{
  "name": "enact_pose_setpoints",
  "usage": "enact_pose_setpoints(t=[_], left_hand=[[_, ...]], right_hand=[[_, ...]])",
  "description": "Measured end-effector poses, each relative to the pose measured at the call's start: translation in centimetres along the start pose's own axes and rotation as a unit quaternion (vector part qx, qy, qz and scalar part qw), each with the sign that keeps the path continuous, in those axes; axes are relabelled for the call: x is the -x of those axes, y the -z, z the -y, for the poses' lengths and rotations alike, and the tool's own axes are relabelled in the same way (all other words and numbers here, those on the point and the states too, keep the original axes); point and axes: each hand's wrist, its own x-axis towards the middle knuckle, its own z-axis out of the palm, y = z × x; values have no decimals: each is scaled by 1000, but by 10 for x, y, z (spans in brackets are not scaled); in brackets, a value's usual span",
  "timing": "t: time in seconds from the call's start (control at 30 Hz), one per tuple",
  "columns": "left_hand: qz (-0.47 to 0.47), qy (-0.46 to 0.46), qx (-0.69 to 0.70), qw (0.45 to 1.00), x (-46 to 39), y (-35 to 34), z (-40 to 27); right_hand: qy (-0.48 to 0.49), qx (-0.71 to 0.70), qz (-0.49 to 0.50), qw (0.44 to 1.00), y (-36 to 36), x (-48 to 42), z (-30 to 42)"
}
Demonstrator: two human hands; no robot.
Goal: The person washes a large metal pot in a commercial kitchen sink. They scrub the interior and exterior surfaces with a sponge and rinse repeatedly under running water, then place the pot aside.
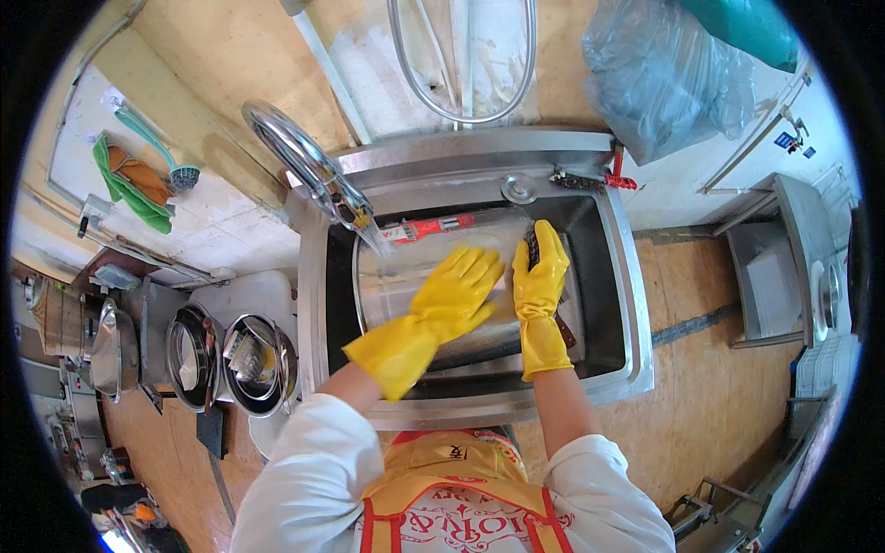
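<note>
My left hand (456, 287), in a yellow rubber glove, lies spread over a large metal cylindrical vessel (394, 283). The vessel rests on its side in the stainless-steel sink (636, 332). At the vessel's right end, my right hand (543, 269), also gloved in yellow, grips a dark scouring pad (532, 249), partly hidden by the fingers. Water runs from the chrome faucet (297, 148) onto the vessel's upper left part. A red-and-white label or packet (429, 228) shows along its far side. Beside my right wrist, a brown handle (565, 332) pokes out in the sink.
A round metal piece (518, 188) and a red-handled tool (594, 181) lie on the sink's back ledge. Pots with utensils (259, 359) stand at left. A green-handled scrubber (155, 145) hangs on the wall. A plastic bag (664, 76) hangs at upper right.
</note>
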Motion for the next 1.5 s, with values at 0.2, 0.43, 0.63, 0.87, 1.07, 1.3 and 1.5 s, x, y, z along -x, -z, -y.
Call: enact_pose_setpoints(t=[0.2, 0.43, 0.63, 0.87, 1.07, 1.3, 1.5], left_hand=[[20, 222, -24, 975, 39, 39, 81], [-68, 52, 73, 994, -45, -57, -6], [145, 201, 4, 969, 19, 65, 35], [-16, 37, 18, 999, -33, -35, -29], [36, 123, -73, 989, 53, 48, 47], [-16, 101, 8, 995, 25, -16, -11], [-5, 295, -89, 951, 88, 34, -15]], right_hand=[[-18, -59, -2, 998, -3, 6, -2], [-24, -29, 7, 999, -3, 2, -10], [-57, 46, -1, 997, 5, 3, -50], [-5, 54, 30, 998, 8, -5, -18], [49, 81, 14, 995, 14, -7, -12], [35, 128, 32, 991, 6, -7, 4], [59, 120, 0, 991, 6, -5, -9]])
